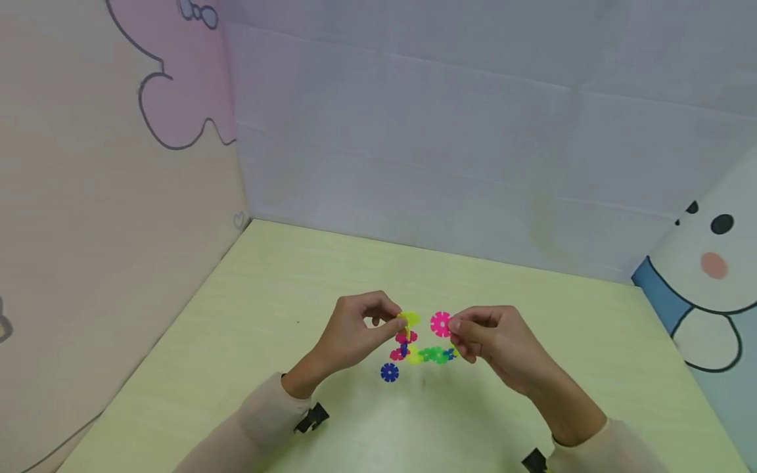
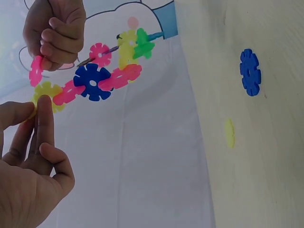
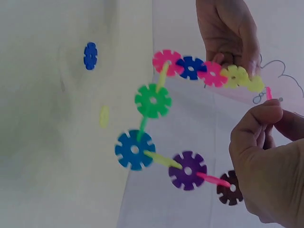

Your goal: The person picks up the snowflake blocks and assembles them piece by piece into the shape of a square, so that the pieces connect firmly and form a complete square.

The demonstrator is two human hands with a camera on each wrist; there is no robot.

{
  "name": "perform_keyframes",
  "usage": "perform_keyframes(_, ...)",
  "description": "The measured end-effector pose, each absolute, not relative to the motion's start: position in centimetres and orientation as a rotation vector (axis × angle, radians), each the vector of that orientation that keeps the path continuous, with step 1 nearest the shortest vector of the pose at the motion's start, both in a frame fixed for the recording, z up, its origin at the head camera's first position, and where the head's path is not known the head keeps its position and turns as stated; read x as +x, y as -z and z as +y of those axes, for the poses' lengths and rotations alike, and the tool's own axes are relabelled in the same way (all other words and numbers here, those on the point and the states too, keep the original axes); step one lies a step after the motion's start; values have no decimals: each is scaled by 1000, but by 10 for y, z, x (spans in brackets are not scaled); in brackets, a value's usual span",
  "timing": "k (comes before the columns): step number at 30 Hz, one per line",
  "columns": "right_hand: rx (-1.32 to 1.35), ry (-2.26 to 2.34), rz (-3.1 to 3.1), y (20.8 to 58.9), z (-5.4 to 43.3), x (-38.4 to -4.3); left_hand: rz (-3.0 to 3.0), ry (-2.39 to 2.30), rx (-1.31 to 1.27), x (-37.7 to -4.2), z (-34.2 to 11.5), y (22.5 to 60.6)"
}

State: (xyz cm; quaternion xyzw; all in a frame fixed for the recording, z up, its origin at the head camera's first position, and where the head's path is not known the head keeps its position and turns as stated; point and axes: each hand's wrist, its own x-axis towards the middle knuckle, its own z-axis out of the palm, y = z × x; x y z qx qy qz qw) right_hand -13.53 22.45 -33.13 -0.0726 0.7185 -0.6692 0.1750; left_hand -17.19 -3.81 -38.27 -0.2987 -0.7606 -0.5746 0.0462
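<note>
A chain of notched plastic snowflake discs hangs over the table in a loop, with pink, blue, yellow, green and purple pieces slotted edge to edge. My left hand (image 1: 362,332) pinches a yellow disc (image 2: 51,90) at one end of it between thumb and fingers. Thumb and index finger of my right hand (image 1: 503,341) pinch a pink disc (image 1: 440,324), held upright just right of that yellow end. In the right wrist view the chain runs down through a blue disc (image 3: 135,149) and a purple disc (image 3: 188,171) to a dark disc (image 3: 230,188), partly hidden behind the right hand.
On the pale table (image 1: 284,276) lie a loose dark blue disc (image 2: 250,72) and a loose yellow disc (image 2: 230,133). A white sheet wall (image 1: 449,131) closes off the back; walls with cartoon drawings stand at left and right.
</note>
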Motion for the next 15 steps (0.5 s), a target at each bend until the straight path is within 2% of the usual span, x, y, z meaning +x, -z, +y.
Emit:
perform_keyframes(6,-7,1927,2067,341,212,-130,-2311,1782,-906,-168,-32,385)
perform_keyframes(15,-16,1914,2051,343,206,-130,-2350,1739,-909,-168,-30,389)
